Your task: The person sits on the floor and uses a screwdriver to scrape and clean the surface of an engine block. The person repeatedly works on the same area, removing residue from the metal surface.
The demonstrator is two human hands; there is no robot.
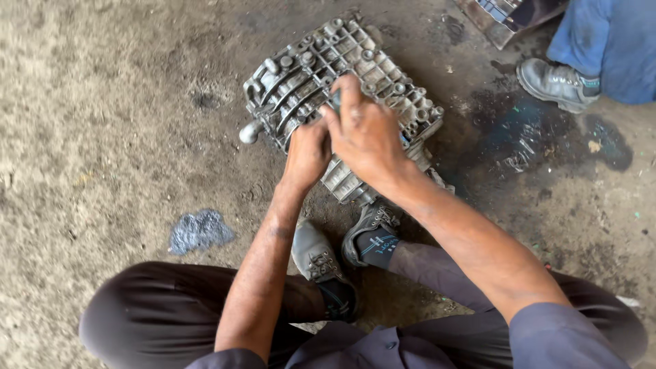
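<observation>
A grey cast-metal valve body (pixel 301 75) with many channels and bolt holes lies on the dirty concrete floor in front of me. My left hand (pixel 306 156) rests on its near middle, fingers curled down onto the casting. My right hand (pixel 365 133) lies over it just to the right, fingers bent and pressed against something small and dark that is mostly hidden under them. What each hand holds cannot be made out. My two grey shoes (pixel 342 249) sit just below the part.
Another person's blue trouser leg and grey boot (pixel 557 83) stand at the upper right beside a metal tray (pixel 502 17). Dark oil stains (pixel 540 133) spread right of the casting. A grey crumpled patch (pixel 198 231) lies on the floor at left.
</observation>
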